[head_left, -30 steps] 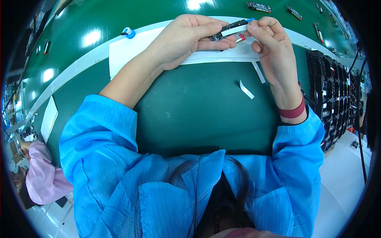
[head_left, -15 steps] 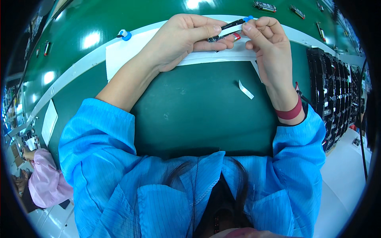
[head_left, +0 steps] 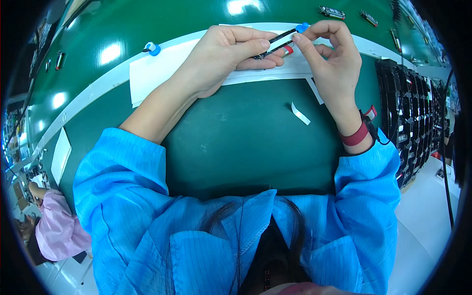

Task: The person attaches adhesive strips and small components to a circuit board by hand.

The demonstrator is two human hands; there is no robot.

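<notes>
Glossy green bench (head_left: 167,17), white paper (head_left: 155,73); left hand (head_left: 223,51) gripping slim black board (head_left: 282,36), right hand (head_left: 334,56) pinching its end

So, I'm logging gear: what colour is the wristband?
The wristband is dark red, clear in the head view.

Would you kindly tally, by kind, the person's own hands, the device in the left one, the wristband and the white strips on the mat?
Hands: 2 (left hand, right hand)
Black device: 1
Red wristband: 1
White strips: 2 (curled strip, straight strip)
Total: 6
</notes>
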